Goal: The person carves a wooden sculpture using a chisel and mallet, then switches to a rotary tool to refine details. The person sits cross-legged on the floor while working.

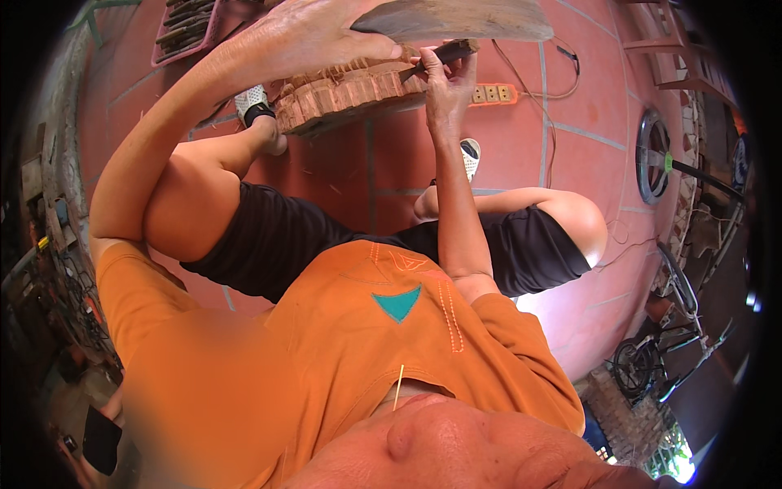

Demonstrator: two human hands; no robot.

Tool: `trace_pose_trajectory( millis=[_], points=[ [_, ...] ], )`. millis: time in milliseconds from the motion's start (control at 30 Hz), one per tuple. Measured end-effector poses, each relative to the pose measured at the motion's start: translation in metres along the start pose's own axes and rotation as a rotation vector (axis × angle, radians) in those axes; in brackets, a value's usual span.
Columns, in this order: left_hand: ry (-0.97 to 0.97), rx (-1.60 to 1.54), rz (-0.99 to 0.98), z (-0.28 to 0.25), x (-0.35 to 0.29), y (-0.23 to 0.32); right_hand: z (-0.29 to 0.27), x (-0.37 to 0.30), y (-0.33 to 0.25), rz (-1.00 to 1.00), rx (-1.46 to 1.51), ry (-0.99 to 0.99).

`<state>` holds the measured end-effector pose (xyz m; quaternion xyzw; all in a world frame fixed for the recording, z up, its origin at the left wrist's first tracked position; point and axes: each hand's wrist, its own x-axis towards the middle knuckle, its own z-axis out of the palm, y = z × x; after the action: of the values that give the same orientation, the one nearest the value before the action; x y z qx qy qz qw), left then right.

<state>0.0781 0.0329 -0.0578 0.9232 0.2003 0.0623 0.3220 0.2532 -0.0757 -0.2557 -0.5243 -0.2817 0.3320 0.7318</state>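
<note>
At the upper edge, my left hand point(354, 33) is at the end of a broad, curved grey-brown blade-like piece point(468, 20), its thumb pointing right and its other fingers mostly hidden. The hand appears closed on that piece. Just under the piece, my right hand point(450, 85) pinches a short dark stick point(450, 52) between thumb and fingers. The stick's lower left end rests by the rough edge of a thick wooden block point(350, 102). That block has a ridged, reddish-brown rim and stands on the floor between my feet.
A pink crate point(208, 41) of dark sticks stands at upper left. An orange power strip point(494, 94) with a cord lies right of the block on red floor tiles point(578, 106). Farther right are a wheel point(654, 155), a reddish chair point(684, 45) and a bicycle point(652, 359).
</note>
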Motion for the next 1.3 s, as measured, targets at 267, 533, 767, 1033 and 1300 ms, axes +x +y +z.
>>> trace_pose_trajectory(
  millis=[267,533,767,1033,1300],
  points=[
    [0.01,-0.056,0.103,0.001,0.0,0.011,0.003,-0.003,0.0,-0.053,-0.001,0.006],
    [-0.075,0.107,0.04,-0.003,0.001,0.016,0.009,-0.008,0.007,-0.124,-0.206,0.009],
    [-0.141,0.105,0.141,0.013,-0.001,-0.014,0.014,-0.01,0.002,-0.133,-0.23,-0.01],
    [-0.066,0.113,-0.101,-0.004,-0.011,-0.015,0.004,-0.006,0.0,0.073,-0.025,0.055],
    [-0.003,0.173,-0.264,-0.014,-0.031,-0.019,-0.016,-0.02,0.009,-0.011,-0.011,0.007]
  ],
)
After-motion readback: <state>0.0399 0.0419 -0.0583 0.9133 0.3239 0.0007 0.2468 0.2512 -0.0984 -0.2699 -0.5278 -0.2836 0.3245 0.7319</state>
